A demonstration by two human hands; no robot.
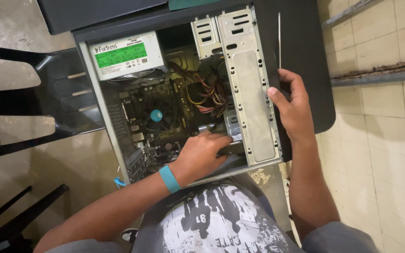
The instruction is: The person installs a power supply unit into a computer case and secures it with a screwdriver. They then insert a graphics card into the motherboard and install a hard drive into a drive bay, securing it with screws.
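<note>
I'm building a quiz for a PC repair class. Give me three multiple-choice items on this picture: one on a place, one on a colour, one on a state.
1. Where is the left hand?
A. Inside the computer case, low beside the drive cage
B. On the power supply
C. On the chair

2. What colour is the wristband?
A. Red
B. Blue
C. Yellow

3. What state is the case in?
A. Side panel closed
B. Open, motherboard and cables showing
C. Wrapped in plastic

Answers:
1 A, its fingers reach in by the cage's lower end.
2 B, a blue band circles the left wrist.
3 B, the inside parts are exposed, while the right hand grips the case's edge.
</note>
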